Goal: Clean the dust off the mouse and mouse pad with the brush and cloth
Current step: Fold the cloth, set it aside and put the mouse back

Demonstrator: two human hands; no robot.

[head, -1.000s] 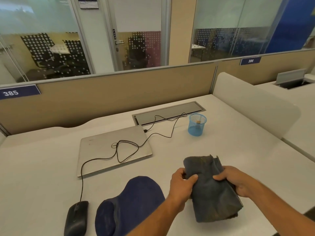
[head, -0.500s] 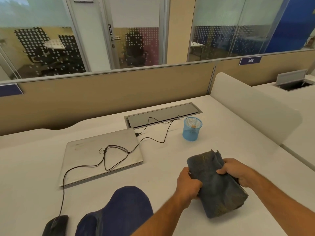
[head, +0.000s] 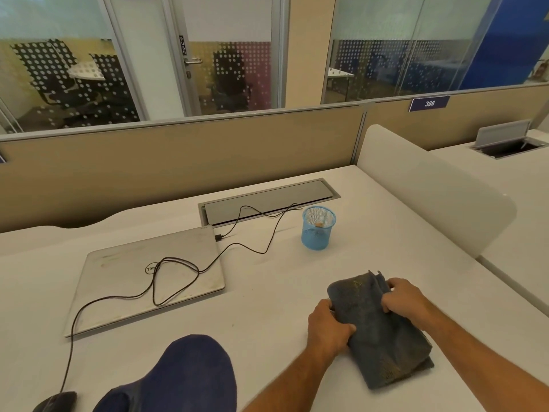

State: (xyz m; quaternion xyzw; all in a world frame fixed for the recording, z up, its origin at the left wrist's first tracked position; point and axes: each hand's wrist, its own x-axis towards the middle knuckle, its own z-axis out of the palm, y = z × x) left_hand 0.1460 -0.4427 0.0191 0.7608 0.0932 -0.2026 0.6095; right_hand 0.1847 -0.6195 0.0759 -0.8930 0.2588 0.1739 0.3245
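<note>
A: Head cam, only view. Where was the cloth (head: 383, 331)?

B: Folded dark grey cloth lay on the white desk (head: 267, 295), approx 4 o'clock of frame ctr. Both hands on it.

A: Fingers?

B: Left hand (head: 328, 330) curled shut, pinching the cloth's left edge w/ thumb on top. Right hand (head: 405, 300) closed too, fingers bunched over the far right part of the fabric, gripping it. Near end of the cloth lay flat on the desk.

A: Mouse pad, mouse?

B: Blue mouse pad (head: 184, 379) at 7 o'clock, partly cut off by the bottom edge, well apart from the cloth. Black mouse (head: 56, 402) at 8 o'clock, bottom-left corner, just left of the pad, mostly out of frame. Its cable (head: 166, 278) ran up and looped over the closed silver laptop (head: 124, 281) at 9 o'clock, then on to the cable tray (head: 267, 200) at 12.

A: Brush?

B: Couldn't tell. Blue mesh cup (head: 318, 228) stood at 1 o'clock w/ smth small inside, too tiny to ID.
</note>
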